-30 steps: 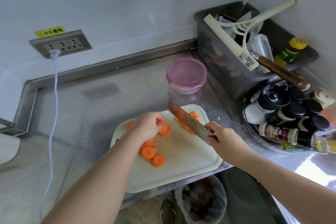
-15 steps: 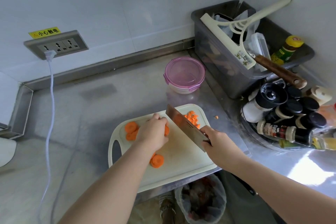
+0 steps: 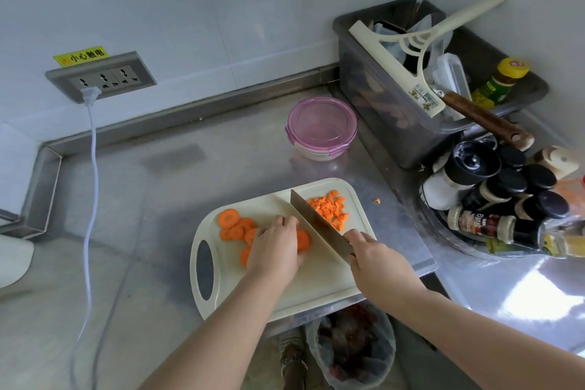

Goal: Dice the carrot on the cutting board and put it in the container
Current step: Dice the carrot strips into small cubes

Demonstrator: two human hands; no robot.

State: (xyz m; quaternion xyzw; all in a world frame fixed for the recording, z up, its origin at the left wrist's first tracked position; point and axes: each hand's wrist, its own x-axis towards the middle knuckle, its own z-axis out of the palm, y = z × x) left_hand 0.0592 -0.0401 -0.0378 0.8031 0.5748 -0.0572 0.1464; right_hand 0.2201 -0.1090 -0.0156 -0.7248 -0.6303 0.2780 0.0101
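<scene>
On the left half of the cream plastic cutting board lie orange carrot rounds. The left hand curls its fingers down over several, pinning one beside the blade of the broad steel cleaver. Behind the board, apart from it, sits the round pink-lidded container, closed. Right of the blade, small carrot dice are heaped. The right hand is wrapped round the cleaver's handle.

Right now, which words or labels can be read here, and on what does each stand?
"小心触电": yellow sticker above the wall socket.
"白胡椒": label of the lying spice bottle; its smaller print is unreadable.
Squeegee label: too small to read.
Yellow-capped bottle: print blurred.
</scene>
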